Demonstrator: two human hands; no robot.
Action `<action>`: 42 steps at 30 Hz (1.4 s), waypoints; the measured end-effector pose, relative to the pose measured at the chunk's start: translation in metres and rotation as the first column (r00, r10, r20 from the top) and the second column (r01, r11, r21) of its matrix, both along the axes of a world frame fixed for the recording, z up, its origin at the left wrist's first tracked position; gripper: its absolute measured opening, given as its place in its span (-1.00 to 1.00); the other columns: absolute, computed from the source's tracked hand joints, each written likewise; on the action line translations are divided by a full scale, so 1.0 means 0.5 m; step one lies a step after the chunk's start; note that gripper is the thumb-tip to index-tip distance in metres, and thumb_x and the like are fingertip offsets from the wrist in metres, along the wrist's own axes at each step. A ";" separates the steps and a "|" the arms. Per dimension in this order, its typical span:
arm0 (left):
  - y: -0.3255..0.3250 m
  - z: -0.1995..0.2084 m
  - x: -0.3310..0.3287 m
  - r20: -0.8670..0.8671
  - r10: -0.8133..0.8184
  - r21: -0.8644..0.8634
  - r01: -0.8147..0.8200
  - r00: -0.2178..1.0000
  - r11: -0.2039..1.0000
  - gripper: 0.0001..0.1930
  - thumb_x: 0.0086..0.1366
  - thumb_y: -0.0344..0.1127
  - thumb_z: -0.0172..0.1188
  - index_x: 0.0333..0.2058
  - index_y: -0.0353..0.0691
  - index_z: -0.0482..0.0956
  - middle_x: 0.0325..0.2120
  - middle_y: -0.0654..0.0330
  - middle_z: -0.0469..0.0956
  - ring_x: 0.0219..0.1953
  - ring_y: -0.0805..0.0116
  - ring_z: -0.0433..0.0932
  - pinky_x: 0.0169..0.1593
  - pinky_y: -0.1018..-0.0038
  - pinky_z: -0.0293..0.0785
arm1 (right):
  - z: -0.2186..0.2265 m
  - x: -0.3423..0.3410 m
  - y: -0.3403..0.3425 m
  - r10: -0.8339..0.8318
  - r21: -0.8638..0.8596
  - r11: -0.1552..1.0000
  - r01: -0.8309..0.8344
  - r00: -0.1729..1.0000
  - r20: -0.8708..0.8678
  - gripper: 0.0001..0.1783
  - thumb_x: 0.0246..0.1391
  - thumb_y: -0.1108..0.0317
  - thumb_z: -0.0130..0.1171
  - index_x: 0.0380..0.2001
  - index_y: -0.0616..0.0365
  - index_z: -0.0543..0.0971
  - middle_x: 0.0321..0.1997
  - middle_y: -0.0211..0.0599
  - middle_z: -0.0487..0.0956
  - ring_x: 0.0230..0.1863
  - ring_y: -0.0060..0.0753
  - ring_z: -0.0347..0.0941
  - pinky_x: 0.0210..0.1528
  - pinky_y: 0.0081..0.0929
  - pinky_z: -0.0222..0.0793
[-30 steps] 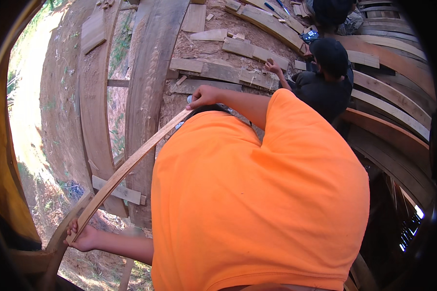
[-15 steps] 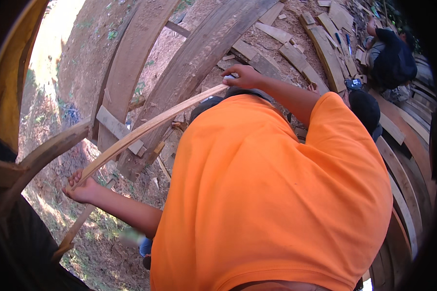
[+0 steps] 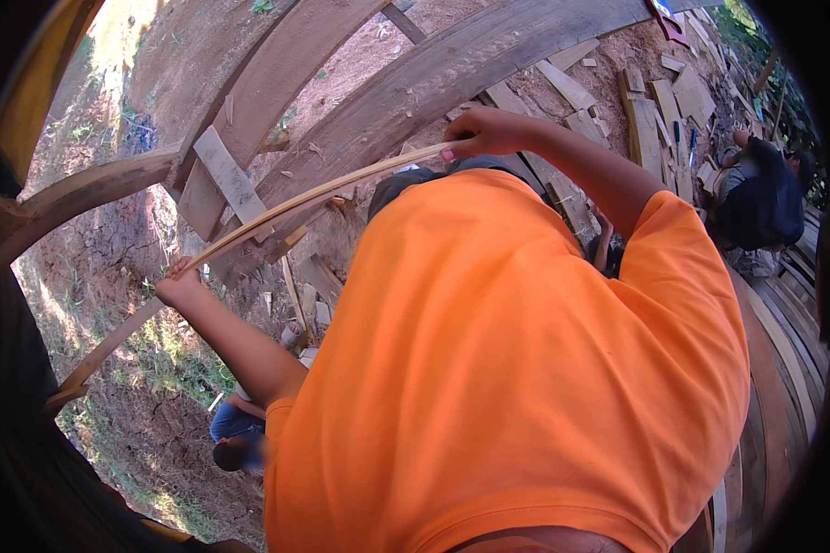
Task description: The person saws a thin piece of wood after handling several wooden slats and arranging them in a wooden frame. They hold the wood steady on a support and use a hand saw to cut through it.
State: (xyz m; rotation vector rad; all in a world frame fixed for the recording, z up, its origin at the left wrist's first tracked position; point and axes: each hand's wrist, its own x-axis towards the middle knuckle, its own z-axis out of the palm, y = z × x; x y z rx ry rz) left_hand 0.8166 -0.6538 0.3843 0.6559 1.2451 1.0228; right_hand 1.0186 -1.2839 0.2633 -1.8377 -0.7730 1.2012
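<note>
I'm seeing daylight washing the ground (image 3: 124,51) pale at the upper left, while the lower left is sinking into shadow. The orange shirt (image 3: 507,359) is showing clearly; fisheye distortion is bending the right-hand planks (image 3: 776,346), and black is ringing my view.

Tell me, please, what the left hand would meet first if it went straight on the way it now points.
Heading up and left in the picture, the left hand would probably first meet the curved wooden beam, though depth is unclear.

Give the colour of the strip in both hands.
The strip is light tan, seen best in the head view.
</note>
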 end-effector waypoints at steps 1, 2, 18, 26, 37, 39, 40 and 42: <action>0.007 -0.010 -0.010 -0.023 0.013 0.006 -0.013 1.000 1.000 -0.54 0.51 0.10 -0.31 -0.51 -0.07 0.07 -0.62 0.26 0.10 -0.58 0.35 0.13 -0.53 0.34 0.17 | 0.008 0.000 0.000 0.002 -0.001 1.000 -0.002 1.000 -0.016 -0.43 0.16 -0.17 0.26 -0.15 0.18 0.70 -0.36 -0.27 0.69 -0.31 -0.37 0.61 -0.18 -0.41 0.50; 0.002 -0.025 -0.011 -0.049 0.023 0.005 -0.022 0.999 1.000 -0.54 0.50 0.11 -0.32 -0.50 -0.07 0.06 -0.61 0.25 0.10 -0.58 0.35 0.14 -0.52 0.34 0.16 | 0.015 -0.002 -0.004 -0.001 -0.008 1.000 0.000 0.999 -0.036 -0.43 0.16 -0.16 0.27 -0.16 0.19 0.71 -0.36 -0.28 0.69 -0.32 -0.38 0.61 -0.19 -0.41 0.51; -0.655 0.005 0.198 -0.953 0.098 0.148 0.720 0.287 -0.678 -0.18 0.24 0.28 0.23 0.34 -0.02 0.25 0.33 -0.03 0.25 0.40 -0.15 0.16 0.43 -0.17 -0.01 | -0.011 -0.025 -0.047 -0.187 -0.064 0.981 0.184 0.981 -0.041 -0.50 0.13 -0.12 0.33 -0.17 0.13 0.75 -0.51 -0.40 0.61 -0.50 -0.56 0.48 -0.42 -0.48 0.40; -0.687 -0.083 0.232 -0.910 0.091 -0.315 0.532 -0.405 -0.786 -0.66 0.38 -0.02 0.14 -0.08 -0.17 0.50 -0.34 -0.01 0.65 -0.25 -0.11 0.63 -0.24 0.02 0.49 | 0.058 -0.025 -0.007 -0.162 -0.097 0.984 0.152 0.982 -0.098 -0.50 0.12 -0.13 0.34 -0.19 0.11 0.76 -0.46 -0.46 0.64 -0.45 -0.56 0.50 -0.38 -0.50 0.45; -0.604 -0.130 0.167 -0.790 -0.070 -0.357 0.549 -0.609 -0.755 -0.47 0.47 0.14 -0.07 -0.29 -0.30 0.53 -0.35 -0.14 0.60 -0.23 -0.19 0.57 -0.19 0.03 0.43 | 0.079 -0.028 0.090 0.036 -0.291 0.955 0.055 0.954 0.298 -0.56 0.19 -0.15 0.20 -0.18 -0.06 0.74 -0.27 -0.34 0.70 -0.18 -0.26 0.60 0.04 -0.11 0.34; -0.575 -0.147 0.150 -0.754 -0.177 -0.335 0.602 -0.632 -0.725 -0.42 0.48 0.18 -0.10 -0.30 -0.31 0.55 -0.39 -0.12 0.58 -0.27 -0.14 0.56 -0.20 0.07 0.42 | 0.106 -0.031 0.110 -0.011 -0.229 0.961 0.154 0.850 0.526 -0.62 0.21 -0.09 0.17 -0.09 -0.14 0.72 -0.16 -0.35 0.70 0.01 -0.20 0.58 0.27 0.12 0.13; -0.561 -0.156 0.141 -0.731 -0.234 -0.328 0.630 -0.641 -0.704 -0.40 0.48 0.20 -0.11 -0.30 -0.32 0.55 -0.41 -0.10 0.58 -0.30 -0.10 0.56 -0.20 0.09 0.41 | 0.107 -0.035 0.117 -0.002 -0.228 0.961 0.155 0.831 0.556 -0.63 0.22 -0.06 0.16 -0.05 -0.17 0.70 -0.12 -0.36 0.69 0.07 -0.21 0.55 0.30 0.19 0.03; -0.544 -0.159 0.130 -0.674 -0.328 -0.321 0.662 -0.662 -0.677 -0.36 0.48 0.24 -0.13 -0.31 -0.33 0.55 -0.47 -0.03 0.56 -0.36 0.01 0.54 -0.23 0.15 0.40 | 0.107 -0.046 0.126 0.015 -0.227 0.961 0.158 0.789 0.614 -0.64 0.23 -0.01 0.15 0.02 -0.23 0.66 -0.03 -0.39 0.67 0.20 -0.22 0.47 0.36 0.32 -0.16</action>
